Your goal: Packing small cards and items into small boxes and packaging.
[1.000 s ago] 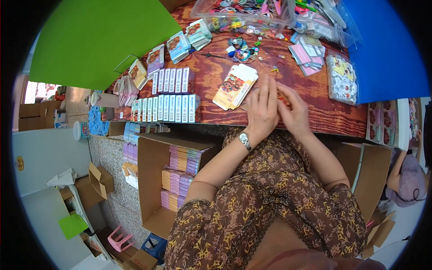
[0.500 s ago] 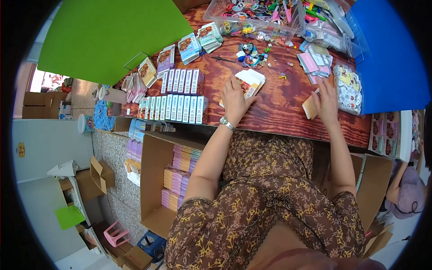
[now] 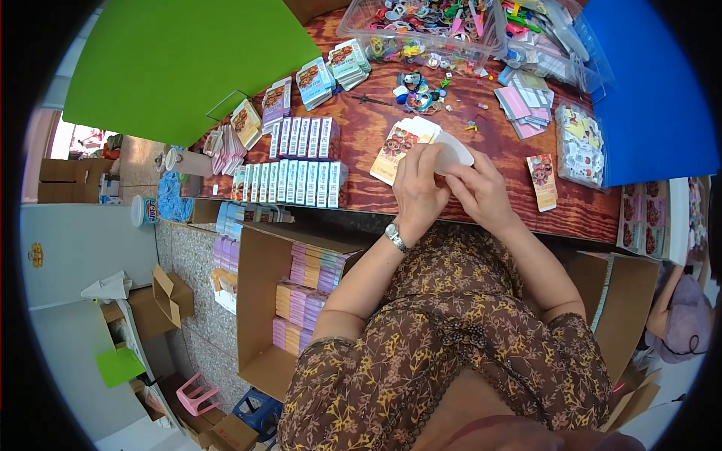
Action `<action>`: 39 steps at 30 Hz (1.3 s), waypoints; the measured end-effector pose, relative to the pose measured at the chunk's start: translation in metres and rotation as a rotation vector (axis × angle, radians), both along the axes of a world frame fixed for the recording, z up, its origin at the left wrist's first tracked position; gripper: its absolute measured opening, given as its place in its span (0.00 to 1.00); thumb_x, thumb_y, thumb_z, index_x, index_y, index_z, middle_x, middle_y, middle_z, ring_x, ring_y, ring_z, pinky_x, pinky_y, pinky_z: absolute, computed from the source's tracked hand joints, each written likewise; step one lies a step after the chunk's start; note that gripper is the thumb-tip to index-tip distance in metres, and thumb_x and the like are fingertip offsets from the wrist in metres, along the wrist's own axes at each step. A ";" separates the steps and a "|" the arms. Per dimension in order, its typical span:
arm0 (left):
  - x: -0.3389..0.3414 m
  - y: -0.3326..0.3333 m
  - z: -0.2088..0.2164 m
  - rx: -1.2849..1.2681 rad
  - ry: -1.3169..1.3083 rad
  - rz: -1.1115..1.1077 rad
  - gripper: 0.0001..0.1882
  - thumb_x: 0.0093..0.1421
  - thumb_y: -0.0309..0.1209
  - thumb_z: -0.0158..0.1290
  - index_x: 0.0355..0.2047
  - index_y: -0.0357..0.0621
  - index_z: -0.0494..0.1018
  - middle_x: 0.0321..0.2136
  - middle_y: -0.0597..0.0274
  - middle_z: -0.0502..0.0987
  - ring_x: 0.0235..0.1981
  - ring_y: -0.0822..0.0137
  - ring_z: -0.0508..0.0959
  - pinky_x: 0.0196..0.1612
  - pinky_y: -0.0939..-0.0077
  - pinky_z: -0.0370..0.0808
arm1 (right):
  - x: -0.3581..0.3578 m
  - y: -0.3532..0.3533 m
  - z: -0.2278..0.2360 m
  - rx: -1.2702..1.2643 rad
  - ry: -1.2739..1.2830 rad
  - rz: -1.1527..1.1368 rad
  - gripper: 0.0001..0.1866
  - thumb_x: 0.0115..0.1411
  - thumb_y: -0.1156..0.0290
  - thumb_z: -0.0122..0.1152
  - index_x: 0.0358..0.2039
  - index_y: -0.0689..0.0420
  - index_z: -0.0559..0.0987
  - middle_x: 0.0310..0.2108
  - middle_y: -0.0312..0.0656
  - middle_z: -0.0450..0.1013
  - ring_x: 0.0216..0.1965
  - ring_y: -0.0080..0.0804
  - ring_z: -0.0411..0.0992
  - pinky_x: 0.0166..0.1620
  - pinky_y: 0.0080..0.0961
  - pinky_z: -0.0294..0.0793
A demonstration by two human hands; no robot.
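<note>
Near the table's front edge, my hands meet around a small white card [image 3: 453, 155] with rounded corners. My left hand [image 3: 421, 188], a watch at its wrist, pinches the card's left side with bent fingers. My right hand [image 3: 485, 194] grips its lower right edge, thumb toward the other hand. Just beyond and left of them lies a fanned stack of orange printed cards [image 3: 391, 152], partly covered by my left fingers. A single orange printed card [image 3: 541, 182] rests on the table to the right, apart from both hands.
Two rows of small boxes [image 3: 304, 183] stand at left, with card stacks [image 3: 316, 81] behind. Clear bins [image 3: 421, 46] of colourful trinkets sit at the back. Pink and grey cards [image 3: 519, 105] and a tray of white pieces [image 3: 580, 146] lie at right. Green [image 3: 180, 60] and blue panels [image 3: 654, 90] flank the table.
My right hand has left the orange card at right and come over to my left hand. Both now hold a white card, and the orange card lies uncovered.
</note>
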State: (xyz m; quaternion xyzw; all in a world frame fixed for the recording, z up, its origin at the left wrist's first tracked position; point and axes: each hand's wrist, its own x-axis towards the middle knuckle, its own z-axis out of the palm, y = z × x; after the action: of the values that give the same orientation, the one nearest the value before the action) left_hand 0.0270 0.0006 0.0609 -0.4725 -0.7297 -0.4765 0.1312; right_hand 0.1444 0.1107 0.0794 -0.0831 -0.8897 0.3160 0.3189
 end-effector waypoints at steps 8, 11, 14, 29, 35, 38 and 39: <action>0.013 0.000 0.012 -0.045 0.080 -0.041 0.38 0.44 0.30 0.71 0.56 0.46 0.68 0.51 0.52 0.74 0.47 0.50 0.75 0.49 0.56 0.71 | 0.004 0.009 0.015 -0.943 0.158 -0.026 0.13 0.74 0.67 0.50 0.48 0.62 0.77 0.47 0.39 0.76 0.47 0.22 0.74 0.51 0.23 0.73; 0.013 0.000 0.007 -0.012 0.110 -0.036 0.44 0.45 0.31 0.71 0.63 0.42 0.63 0.52 0.52 0.73 0.47 0.51 0.74 0.50 0.57 0.68 | 0.006 0.012 0.007 -1.091 0.032 0.123 0.11 0.71 0.70 0.55 0.49 0.62 0.77 0.43 0.34 0.77 0.45 0.18 0.74 0.48 0.21 0.74; 0.016 -0.003 0.005 -0.063 0.086 -0.025 0.51 0.46 0.31 0.70 0.68 0.35 0.56 0.55 0.49 0.73 0.47 0.52 0.73 0.50 0.58 0.67 | 0.004 0.001 0.017 -0.883 0.028 0.026 0.10 0.68 0.73 0.60 0.47 0.63 0.79 0.41 0.35 0.78 0.42 0.19 0.75 0.43 0.20 0.76; 0.012 -0.004 0.003 -0.126 0.314 0.044 0.53 0.43 0.27 0.68 0.68 0.28 0.54 0.67 0.38 0.62 0.49 0.49 0.72 0.52 0.57 0.67 | 0.006 0.002 0.034 -0.073 0.076 0.033 0.16 0.65 0.79 0.60 0.53 0.60 0.81 0.42 0.48 0.81 0.39 0.34 0.81 0.42 0.26 0.78; 0.015 -0.006 0.006 -0.114 0.188 -0.001 0.54 0.43 0.28 0.68 0.68 0.27 0.53 0.67 0.33 0.60 0.47 0.47 0.73 0.51 0.56 0.67 | 0.022 -0.009 0.015 -0.378 -0.010 -0.008 0.23 0.68 0.79 0.54 0.63 0.61 0.72 0.52 0.52 0.78 0.52 0.41 0.79 0.53 0.30 0.76; 0.015 -0.006 0.005 -0.113 0.248 0.020 0.52 0.45 0.27 0.66 0.68 0.26 0.53 0.67 0.32 0.59 0.46 0.47 0.72 0.51 0.56 0.67 | 0.022 -0.017 0.017 -0.243 -0.008 -0.047 0.24 0.67 0.80 0.53 0.63 0.63 0.71 0.55 0.52 0.76 0.54 0.42 0.78 0.57 0.32 0.75; 0.015 -0.005 0.004 -0.114 0.247 0.020 0.52 0.45 0.27 0.66 0.68 0.26 0.53 0.67 0.32 0.59 0.46 0.47 0.72 0.51 0.56 0.67 | 0.020 -0.019 0.016 -0.244 -0.008 -0.046 0.24 0.67 0.80 0.53 0.63 0.63 0.71 0.55 0.52 0.76 0.54 0.42 0.78 0.57 0.32 0.75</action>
State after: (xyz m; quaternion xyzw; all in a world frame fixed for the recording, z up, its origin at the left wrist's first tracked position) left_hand 0.0422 -0.0042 0.0649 -0.5269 -0.7386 -0.3711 0.1981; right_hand 0.1649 0.0922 0.0958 -0.1430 -0.8439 0.4140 0.3099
